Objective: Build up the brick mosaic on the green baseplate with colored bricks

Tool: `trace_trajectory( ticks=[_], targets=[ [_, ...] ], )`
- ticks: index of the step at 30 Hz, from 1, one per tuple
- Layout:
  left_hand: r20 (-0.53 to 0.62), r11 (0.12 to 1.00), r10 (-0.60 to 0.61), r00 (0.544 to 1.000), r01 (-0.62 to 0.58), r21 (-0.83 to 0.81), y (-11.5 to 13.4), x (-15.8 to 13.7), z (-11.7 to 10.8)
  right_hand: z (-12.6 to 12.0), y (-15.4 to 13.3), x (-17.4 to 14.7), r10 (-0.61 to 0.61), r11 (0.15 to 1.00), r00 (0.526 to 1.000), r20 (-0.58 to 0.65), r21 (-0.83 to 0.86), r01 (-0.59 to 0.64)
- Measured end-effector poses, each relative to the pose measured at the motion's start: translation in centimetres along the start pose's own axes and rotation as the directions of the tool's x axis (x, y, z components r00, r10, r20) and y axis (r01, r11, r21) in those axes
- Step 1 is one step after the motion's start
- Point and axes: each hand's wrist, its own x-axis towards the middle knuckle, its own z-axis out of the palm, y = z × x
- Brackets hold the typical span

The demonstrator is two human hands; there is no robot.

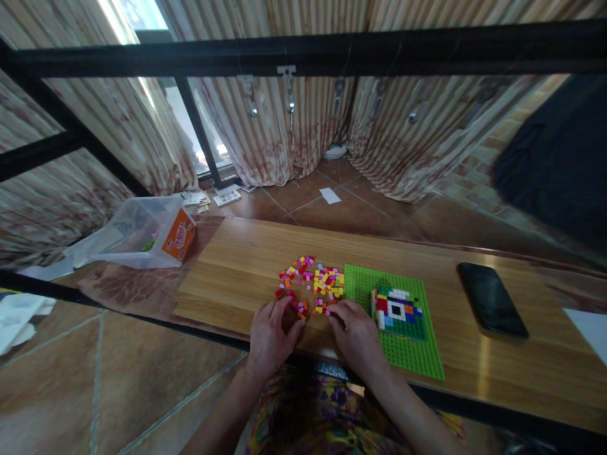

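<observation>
Loose toy bricks (328, 282) are spread on the table (227, 284), left of the green baseplate (408, 361). The left hand (271, 333) and right hand (359, 336) are held half-curled at their near edge; any grip cannot be told. Bricks are best parted lightly, 1 by 1.

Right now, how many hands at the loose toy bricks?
2: the left hand at the near-left edge of the loose toy bricks; the right hand at their near-right edge, beside the green studded baseplate. None look hidden.
</observation>
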Motion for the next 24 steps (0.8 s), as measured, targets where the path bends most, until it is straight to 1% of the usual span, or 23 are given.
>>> trace_trajectory(
  ticks=[8,14,18,21,24],
  targets=[
    [-0.003,1.000,0.001,1.000,-0.001,0.003,0.6,0.4,0.7,0.1,0.1,0.4,-0.012,1.000,0.999,0.047,-0.020,0.013],
    [-0.043,0.998,0.056,0.998,-0.055,0.012,0.2,0.5,1.0,0.0,-1.0,0.8,0.013,0.999,0.999,0.030,-0.046,-0.012],
    [-0.050,0.997,0.068,0.996,-0.066,0.034,0.2,0.5,0.9,0.1,-2.0,1.7,-0.001,0.996,0.996,0.089,-0.084,0.008],
    [-0.051,0.997,0.074,0.996,-0.072,0.041,0.3,0.5,0.8,0.5,-2.0,2.3,-0.026,0.996,0.991,0.131,-0.081,0.036],
    [-0.054,0.996,0.085,0.995,-0.083,0.042,0.2,0.5,0.8,0.9,-1.7,2.5,-0.033,0.998,0.990,0.139,-0.055,0.041]
  ],
)
